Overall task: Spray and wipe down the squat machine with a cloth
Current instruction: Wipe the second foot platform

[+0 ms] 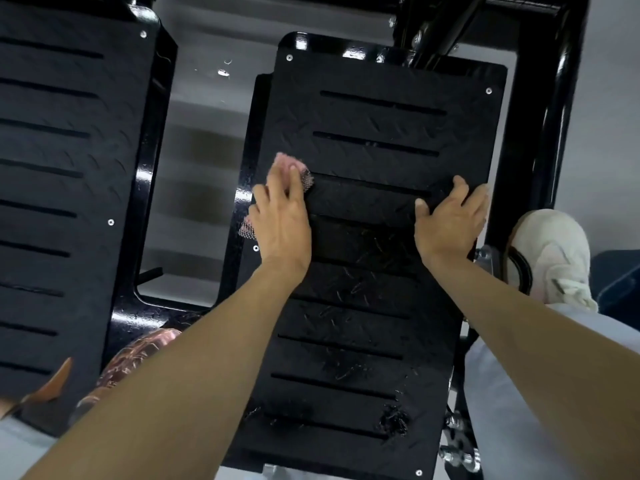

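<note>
Squat machine (554, 98), seen from above. The nearer footplate (374, 150), a black tread-pattern panel, has its long axis running from the bottom of the view upward and leaning slightly right at the far end; its narrow slots lie across that axis. A second footplate (69, 202) of the same kind lies to the left, with grey floor (194, 133) showing between the two.

Your left hand (282, 216) lies flat on the pink cloth (285, 162), fingers nearly straight and spread, pressing it against the nearer footplate near its left edge. The cloth shows beyond your fingertips and again beside the heel of the hand.

Your right hand (450, 220) rests at the plate's right edge, thumb on the tread surface. Whether the fingers curl over the edge cannot be told.

A translucent pinkish object (138, 351) sits at lower left, partly hidden by your left forearm; its contents cannot be made out. A pale shoe (550, 254) sits just right of the plate.
</note>
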